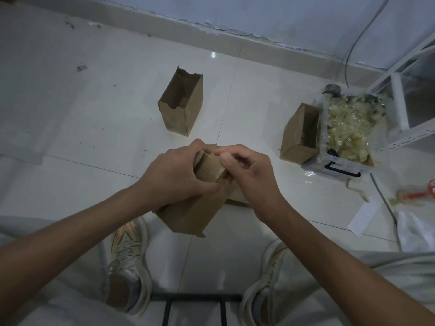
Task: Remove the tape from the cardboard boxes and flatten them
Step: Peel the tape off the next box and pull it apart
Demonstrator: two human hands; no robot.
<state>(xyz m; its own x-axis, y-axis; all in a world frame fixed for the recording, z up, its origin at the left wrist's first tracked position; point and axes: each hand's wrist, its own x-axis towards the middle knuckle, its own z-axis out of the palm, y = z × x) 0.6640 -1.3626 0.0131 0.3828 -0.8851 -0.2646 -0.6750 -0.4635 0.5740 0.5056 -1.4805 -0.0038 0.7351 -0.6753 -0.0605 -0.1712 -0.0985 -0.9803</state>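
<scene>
I hold a small brown cardboard box above the floor, between my knees. My left hand grips its upper left side with curled fingers. My right hand pinches at the glossy tape that runs over the box's top end. Under the held box lies more cardboard, partly hidden. A second box stands open-topped on the tiles beyond my hands. A third box lies open on its side at the right.
A clear plastic bin full of crumpled tape stands beside the third box, against a white metal rack. A cable, paper scraps and a red-handled tool lie at the right. My shoes rest on the white tiles.
</scene>
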